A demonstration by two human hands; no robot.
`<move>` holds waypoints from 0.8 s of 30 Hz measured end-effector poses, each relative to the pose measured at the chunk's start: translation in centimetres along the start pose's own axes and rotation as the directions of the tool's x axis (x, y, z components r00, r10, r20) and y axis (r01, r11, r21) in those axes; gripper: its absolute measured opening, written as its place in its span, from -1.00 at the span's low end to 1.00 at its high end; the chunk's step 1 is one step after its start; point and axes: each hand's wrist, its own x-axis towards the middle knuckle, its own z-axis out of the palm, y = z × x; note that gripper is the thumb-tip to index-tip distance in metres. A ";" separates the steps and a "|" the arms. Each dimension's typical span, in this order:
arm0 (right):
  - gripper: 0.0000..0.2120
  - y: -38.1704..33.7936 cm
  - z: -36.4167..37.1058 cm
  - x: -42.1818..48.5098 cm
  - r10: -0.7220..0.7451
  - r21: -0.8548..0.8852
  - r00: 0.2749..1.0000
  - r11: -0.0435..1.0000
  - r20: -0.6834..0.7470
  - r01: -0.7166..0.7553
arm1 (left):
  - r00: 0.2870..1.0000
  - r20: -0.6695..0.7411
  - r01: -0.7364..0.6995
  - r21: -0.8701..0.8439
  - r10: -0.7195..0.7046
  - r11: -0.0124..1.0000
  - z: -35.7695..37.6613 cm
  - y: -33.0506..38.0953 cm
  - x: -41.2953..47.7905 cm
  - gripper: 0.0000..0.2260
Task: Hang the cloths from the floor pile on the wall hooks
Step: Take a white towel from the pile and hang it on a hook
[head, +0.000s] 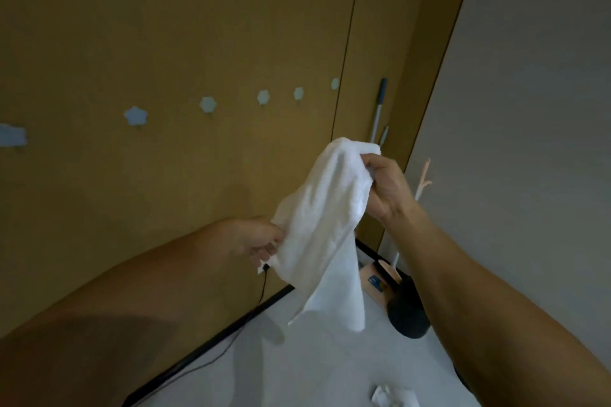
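A white cloth hangs in the air between both hands, in front of the brown wall. My right hand grips its upper end, and my left hand pinches its lower left edge. The loose end droops toward the floor. A row of several pale flower-shaped wall hooks runs across the wall above and left of the cloth, all bare. Part of the floor pile, white crumpled cloth, shows at the bottom edge.
Mop or broom handles lean in the corner at the right. A dark mop head and a tan box sit on the pale floor below them. A black cable runs down the wall to the floor.
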 end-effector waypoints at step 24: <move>-0.58 3.8 10.1 3.8 0.000 -0.836 0.987 0.532 -0.158 -0.134 | 0.859 -0.511 -0.273 -0.508 -0.031 0.817 -19.6 -7.3 -10.0 -0.75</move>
